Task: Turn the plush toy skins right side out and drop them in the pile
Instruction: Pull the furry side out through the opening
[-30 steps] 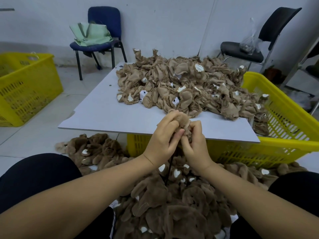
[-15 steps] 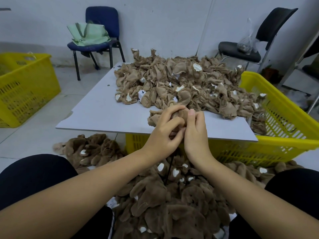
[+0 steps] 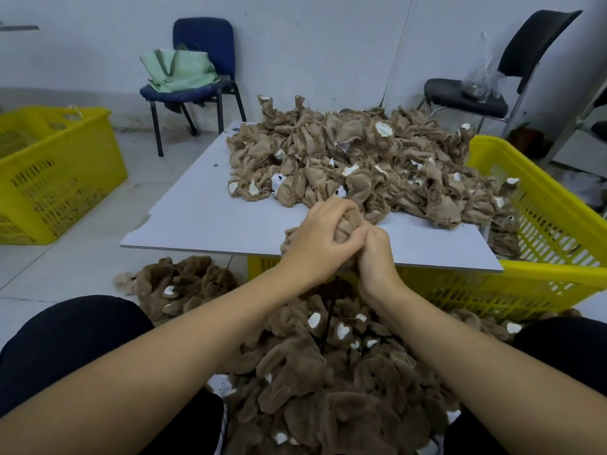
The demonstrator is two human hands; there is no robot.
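**One skin in my hands, two heaps around me**

Both hands are on a single plush skin (image 3: 345, 224) right now, held over the near edge of the white board (image 3: 203, 221). My left hand (image 3: 320, 239) has its fingers curled over the top of the tan fabric, and my right hand (image 3: 374, 254) is tucked in tight against it from the other side, fingers closed around the lower part of the skin. The two hands are basically touching each other, with the bunched-up fabric poking out between them. I can't tell which side of it is showing.

Count of stuff, for anyone curious:

- 2 piles of skins. The inside-out pile (image 3: 361, 165) sits on the far half of the board, pale tan with raggedy seams and white bits, too many to count. The furry pile (image 3: 328, 372) is on the floor between my knees, darker brown with little white heart patches, also too many to count.
- 2 yellow crates: one (image 3: 542, 251) under the board on my right, with a few skins spilling into it, and another (image 3: 49, 178) off to my left on the floor.
- 2 chairs by the wall: a blue chair (image 3: 200, 60) with a green bag (image 3: 177, 72) on the seat, and a black chair (image 3: 486, 90) with a clear plastic bag (image 3: 481, 77) on it.
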